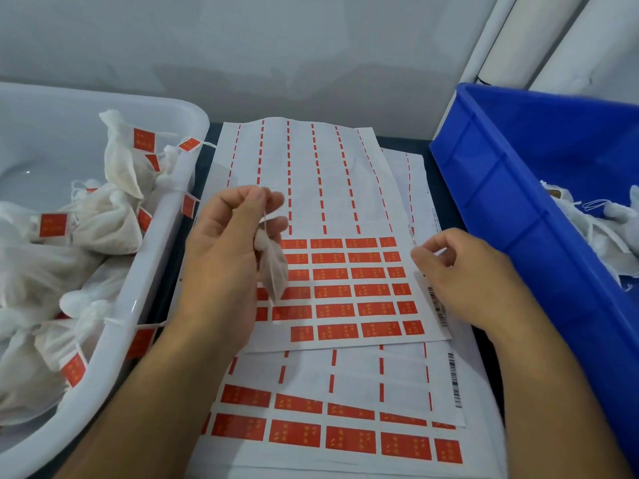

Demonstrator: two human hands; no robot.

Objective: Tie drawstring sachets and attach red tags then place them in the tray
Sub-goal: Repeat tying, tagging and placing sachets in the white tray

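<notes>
On the table, the tray (179,188) holds many tagged sachets; the left hand (224,243) pinches an untagged sachet (275,271) by its string, the right hand (463,271) curls at the tag sheet (345,292), and the blue bin (501,202) holds more.

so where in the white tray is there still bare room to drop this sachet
Bare floor shows at the white tray's far left, behind the pile of tagged sachets. The near and right side is crowded. The left hand holds the sachet.

Single head-worn wide-angle view, looking forward and down, close over the worktop (484,340). Faces the wall (311,46) along the far edge. White tray (179,188) cropped at left, blue bin (518,202) at right; forearms enter from the bottom.
</notes>
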